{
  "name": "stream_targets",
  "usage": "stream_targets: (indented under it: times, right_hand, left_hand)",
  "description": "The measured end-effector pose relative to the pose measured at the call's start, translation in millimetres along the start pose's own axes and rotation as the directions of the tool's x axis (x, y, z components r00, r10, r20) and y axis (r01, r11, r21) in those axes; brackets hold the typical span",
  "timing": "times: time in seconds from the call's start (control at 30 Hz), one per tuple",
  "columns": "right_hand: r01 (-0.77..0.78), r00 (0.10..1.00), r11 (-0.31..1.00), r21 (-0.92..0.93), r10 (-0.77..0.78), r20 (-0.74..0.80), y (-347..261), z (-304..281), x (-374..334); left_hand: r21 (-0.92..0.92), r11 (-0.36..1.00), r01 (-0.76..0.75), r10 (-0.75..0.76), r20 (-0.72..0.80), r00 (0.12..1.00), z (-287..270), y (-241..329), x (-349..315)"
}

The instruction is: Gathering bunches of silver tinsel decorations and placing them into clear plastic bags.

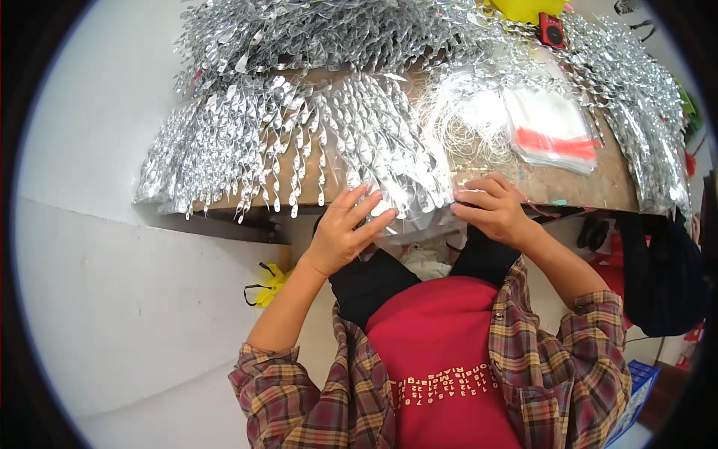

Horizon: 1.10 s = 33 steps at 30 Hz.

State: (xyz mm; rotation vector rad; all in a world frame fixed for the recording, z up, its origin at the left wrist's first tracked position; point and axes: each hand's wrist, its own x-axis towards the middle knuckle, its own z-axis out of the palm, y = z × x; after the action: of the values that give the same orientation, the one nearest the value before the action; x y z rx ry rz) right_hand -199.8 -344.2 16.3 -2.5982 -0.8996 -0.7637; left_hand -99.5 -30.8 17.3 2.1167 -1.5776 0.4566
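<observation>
A clear plastic bag (pixel 407 227) with silver spiral strips (pixel 385 142) inside lies over the table's front edge, its near end hanging above my lap. My left hand (pixel 346 230) holds the bag's near left side, fingers bent over the film and slightly apart. At the near right corner, my right hand (pixel 496 212) grips the bag's edge between fingers and thumb. The thumb of the left hand is hard to make out. Just right of the bag, a loose tangle of white string (pixel 467 123) lies on the brown tabletop (pixel 617 176).
A stack of clear bags with red bands (pixel 553 138) lies at the right. Silver spiral strips hang over the front edge at left (pixel 217 150), and a large heap (pixel 321 34) covers the back. A red and black device (pixel 552 31) stands at the back right.
</observation>
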Motion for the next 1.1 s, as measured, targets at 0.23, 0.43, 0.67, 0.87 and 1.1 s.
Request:
stream_targets:
  times: [0.23,0.43,0.67,0.87,1.1]
  right_hand:
    - [-0.026,0.996,1.000,-0.012,0.027,0.086,-1.0,4.5,15.4]
    - [0.038,0.998,0.994,-0.102,-0.032,0.059,10.4,21.2,6.6]
    - [0.032,0.999,0.997,-0.065,-0.030,0.031,4.6,19.8,12.0]
    - [0.060,0.993,0.996,0.062,-0.066,0.100,5.7,16.8,9.8]
    - [-0.346,0.938,0.806,0.480,0.315,0.147,3.7,24.3,13.0]
  left_hand:
    - [0.180,0.975,-0.135,0.118,0.102,0.988,0.1,25.1,7.5]
    - [0.106,0.993,-0.051,0.044,0.065,0.997,0.3,15.7,0.9]
    - [0.009,0.999,-0.031,0.031,-0.061,0.998,5.6,5.6,-20.7]
    - [-0.051,0.998,0.040,-0.045,-0.104,0.994,1.8,11.4,-20.9]
    - [-0.217,0.948,0.232,-0.250,-0.059,0.966,-13.8,16.3,-12.7]
